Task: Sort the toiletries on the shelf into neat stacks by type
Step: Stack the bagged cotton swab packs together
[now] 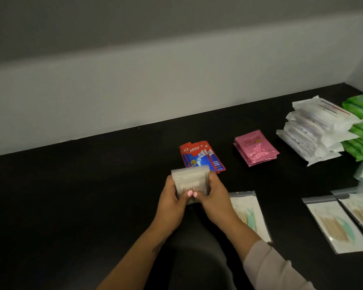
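A: Between the left hand and right hand, a bundle of clear packets is gripped, long axis upright.

B: The loose zip packet is located just right of the right hand, which is judged nearer.

1 head-worn view looks forward and down, close over the black shelf toward the wall.
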`<state>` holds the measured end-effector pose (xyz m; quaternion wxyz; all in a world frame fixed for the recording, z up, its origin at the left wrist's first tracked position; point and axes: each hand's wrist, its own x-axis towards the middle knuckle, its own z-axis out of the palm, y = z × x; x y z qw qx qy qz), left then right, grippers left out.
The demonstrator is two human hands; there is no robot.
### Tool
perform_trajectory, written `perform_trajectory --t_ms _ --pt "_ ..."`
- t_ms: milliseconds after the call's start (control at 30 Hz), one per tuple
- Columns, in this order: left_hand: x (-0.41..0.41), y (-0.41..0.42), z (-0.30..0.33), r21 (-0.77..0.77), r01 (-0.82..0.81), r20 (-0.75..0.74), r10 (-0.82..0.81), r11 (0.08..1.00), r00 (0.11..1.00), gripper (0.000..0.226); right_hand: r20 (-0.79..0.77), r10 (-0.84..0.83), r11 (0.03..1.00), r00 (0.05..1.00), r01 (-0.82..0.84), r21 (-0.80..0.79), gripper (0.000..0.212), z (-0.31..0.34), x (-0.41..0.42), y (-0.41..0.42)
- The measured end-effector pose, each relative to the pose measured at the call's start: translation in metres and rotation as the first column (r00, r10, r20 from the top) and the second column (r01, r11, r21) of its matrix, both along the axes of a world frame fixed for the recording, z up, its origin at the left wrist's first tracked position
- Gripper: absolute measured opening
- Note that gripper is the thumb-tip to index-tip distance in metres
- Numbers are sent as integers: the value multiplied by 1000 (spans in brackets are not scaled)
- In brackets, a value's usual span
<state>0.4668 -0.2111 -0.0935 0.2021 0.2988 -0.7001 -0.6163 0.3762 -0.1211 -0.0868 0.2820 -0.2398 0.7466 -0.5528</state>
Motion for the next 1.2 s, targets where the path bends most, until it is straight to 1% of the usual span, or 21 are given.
perform_trajectory --t_ms 100,167,233,300,400,467,567,733,800,867,933,1000,1100,1200 --pt "-1 -11 1 2 -29 20 29 1000 999 48 -96 28 999 995 -24 46 50 4 -1 -9" --pt "-1 -26 4 16 -80 47 80 997 996 48 -132 46 998 990 -39 57 59 9 -2 -20" --pt "-2 -44 10 87 -164 118 153 983 981 50 -174 70 994 982 -55 93 66 10 -1 -34" --pt "-4 -60 16 111 -231 209 204 967 956 53 -218 108 989 970 -81 126 65 8 3 -49" --pt "-6 -80 23 9 -264 325 247 964 913 51 -290 159 978 944 -110 179 57 6 6 -73" --pt "-10 -92 24 -75 -255 428 262 964 865 49 -315 220 955 923 -138 264 53 6 5 -86" --pt "-16 -108 19 -188 -198 573 271 962 773 50 -313 284 921 907 -167 350 52 3 5 -102" --pt "-23 -117 9 -304 -90 708 288 948 645 55 -303 334 885 893 -187 426 51 2 8 -113" --pt "-21 -116 5 -358 -55 719 313 932 620 58 -309 356 868 882 -190 459 50 0 7 -115" --pt "-17 -113 1 -425 -28 697 347 905 628 61 -333 378 851 864 -183 492 48 -2 7 -115" --pt "-13 -109 0 -542 35 657 398 839 641 66 -371 406 834 835 -172 524 45 -1 6 -113" --pt "-12 -104 2 -630 52 603 445 775 662 71 -416 419 827 807 -151 541 43 1 5 -110" --pt "-13 -96 8 -684 35 549 482 729 683 69 -469 387 858 794 -123 499 42 6 6 -105" --pt "-18 -90 20 -687 -20 497 489 727 717 65 -496 311 907 811 -98 409 46 15 3 -94"
